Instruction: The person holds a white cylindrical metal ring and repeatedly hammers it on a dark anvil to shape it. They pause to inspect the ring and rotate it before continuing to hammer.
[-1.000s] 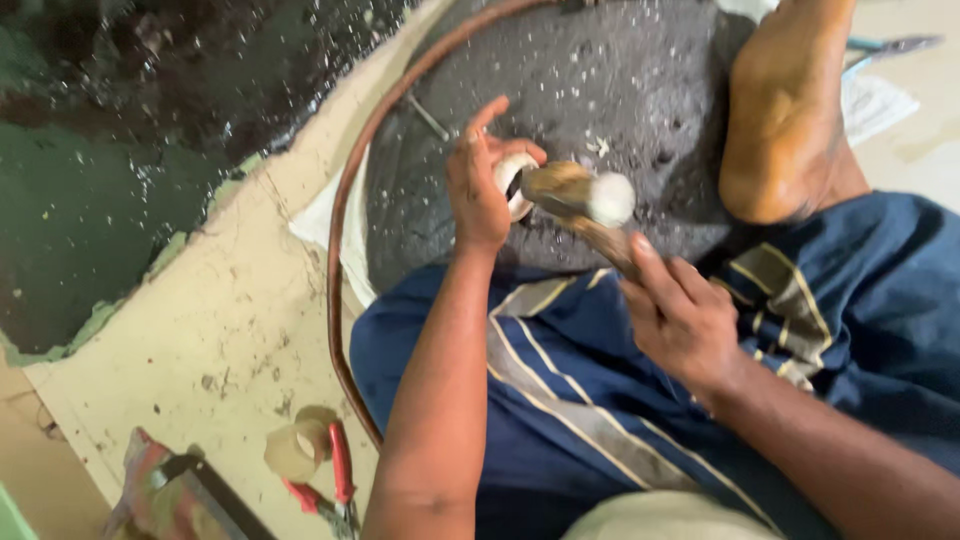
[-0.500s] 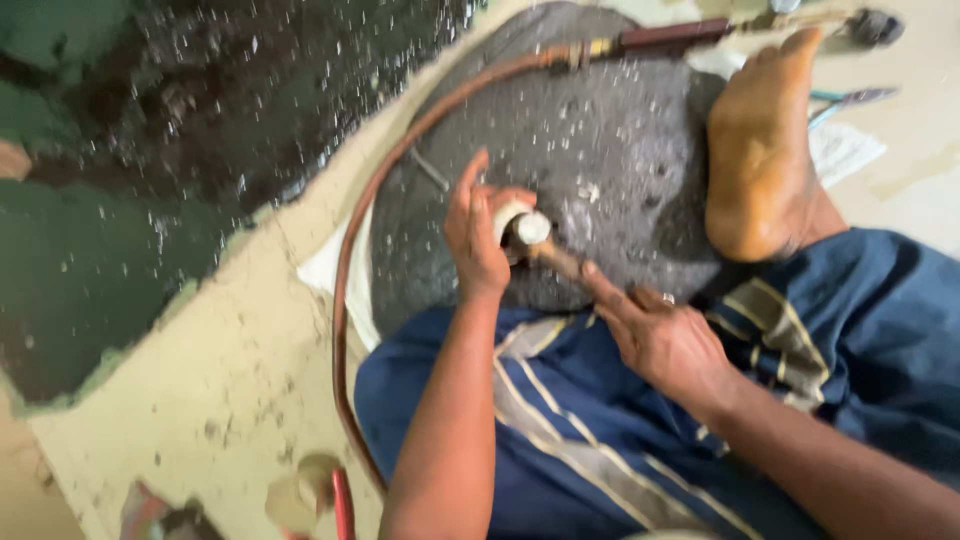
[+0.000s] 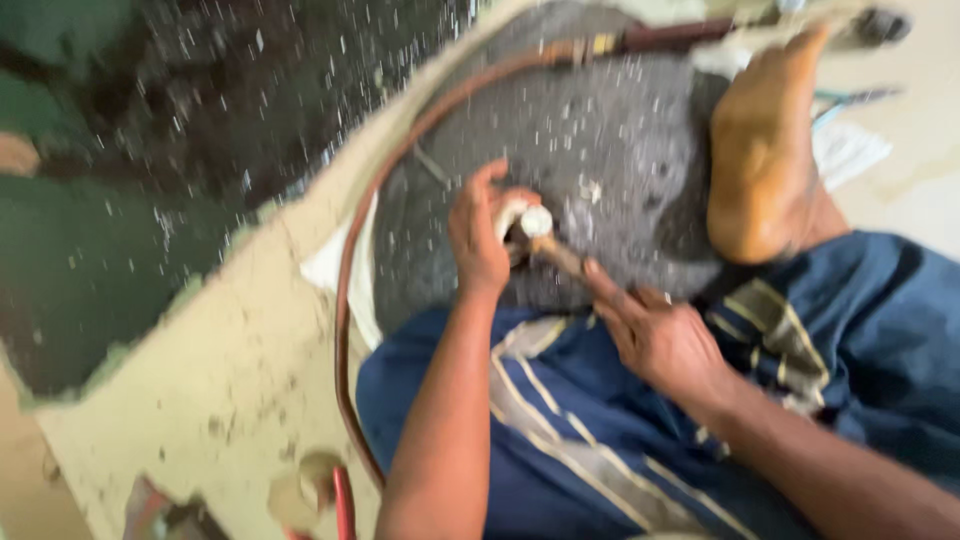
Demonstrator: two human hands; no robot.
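I see my left hand grasping one small pale fitting over the grey slab. My right hand pinches a thin rod against it. The fitting looks light, rigid and smooth; best held around its body. One red hose curves alongside, one bare foot rests nearby.

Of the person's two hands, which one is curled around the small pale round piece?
The left hand curls around the small pale round piece; the right hand lies lower, fingers on the brown stick-like tool.
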